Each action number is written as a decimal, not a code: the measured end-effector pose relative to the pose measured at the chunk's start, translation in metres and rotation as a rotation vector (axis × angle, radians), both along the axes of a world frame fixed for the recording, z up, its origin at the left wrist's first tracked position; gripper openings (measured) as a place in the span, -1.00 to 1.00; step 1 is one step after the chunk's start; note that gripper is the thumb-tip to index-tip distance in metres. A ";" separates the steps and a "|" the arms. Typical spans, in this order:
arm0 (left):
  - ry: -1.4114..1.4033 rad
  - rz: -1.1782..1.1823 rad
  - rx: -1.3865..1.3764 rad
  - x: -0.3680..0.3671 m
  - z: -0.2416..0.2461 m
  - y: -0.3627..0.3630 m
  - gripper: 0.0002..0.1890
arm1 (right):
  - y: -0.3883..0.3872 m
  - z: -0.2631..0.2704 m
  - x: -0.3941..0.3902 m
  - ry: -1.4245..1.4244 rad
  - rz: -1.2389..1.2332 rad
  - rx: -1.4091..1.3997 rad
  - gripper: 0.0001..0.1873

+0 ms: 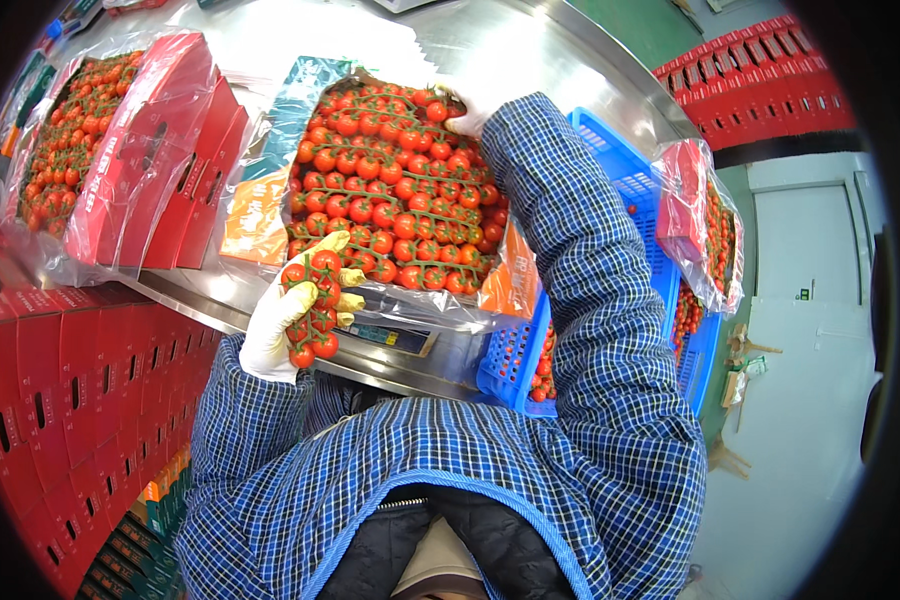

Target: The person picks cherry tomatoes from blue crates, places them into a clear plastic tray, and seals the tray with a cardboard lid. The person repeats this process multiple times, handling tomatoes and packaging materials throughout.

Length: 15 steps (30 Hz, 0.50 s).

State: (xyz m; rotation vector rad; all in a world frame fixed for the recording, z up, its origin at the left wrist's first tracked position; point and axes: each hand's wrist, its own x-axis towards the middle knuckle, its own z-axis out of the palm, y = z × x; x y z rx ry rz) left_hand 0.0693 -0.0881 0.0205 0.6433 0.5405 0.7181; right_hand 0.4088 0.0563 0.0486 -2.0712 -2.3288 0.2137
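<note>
A cardboard box lined with clear plastic film (pixel 259 214) stands before me on a digital scale (pixel 390 336), filled with rows of cherry tomatoes on the vine (pixel 390 187). My left hand (pixel 289 311), in a white glove with yellowed fingers, holds a short truss of cherry tomatoes (pixel 319 311) at the box's near left corner. At the far right corner, my right hand (pixel 472 109), in a white glove, reaches into the box and touches the tomatoes there; its fingertips are partly hidden, so a firm grip cannot be told.
Blue plastic crates (pixel 506 360) with more tomatoes are at the right, partly behind my right arm. A wrapped tomato box (pixel 682 199) rests on them. At the left stand another filled box (pixel 131 150) and stacked red cartons (pixel 67 375). The steel table (pixel 495 45) extends beyond.
</note>
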 end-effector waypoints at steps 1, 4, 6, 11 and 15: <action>0.004 0.023 -0.005 -0.003 0.000 -0.001 -0.22 | -0.002 -0.005 0.004 0.026 0.012 -0.029 -0.32; 0.003 0.002 0.022 -0.010 0.001 -0.004 -0.22 | -0.009 -0.021 0.015 0.176 -0.046 0.083 -0.35; 0.019 0.039 0.011 -0.013 0.001 -0.002 -0.22 | -0.007 -0.034 0.018 0.146 -0.011 0.181 -0.38; -0.207 0.173 -0.152 -0.007 -0.014 0.000 -0.35 | -0.003 -0.056 0.023 0.206 0.069 0.320 -0.43; -0.349 0.261 -0.204 -0.007 -0.026 -0.001 -0.25 | -0.052 -0.040 0.027 0.857 0.037 0.132 -0.58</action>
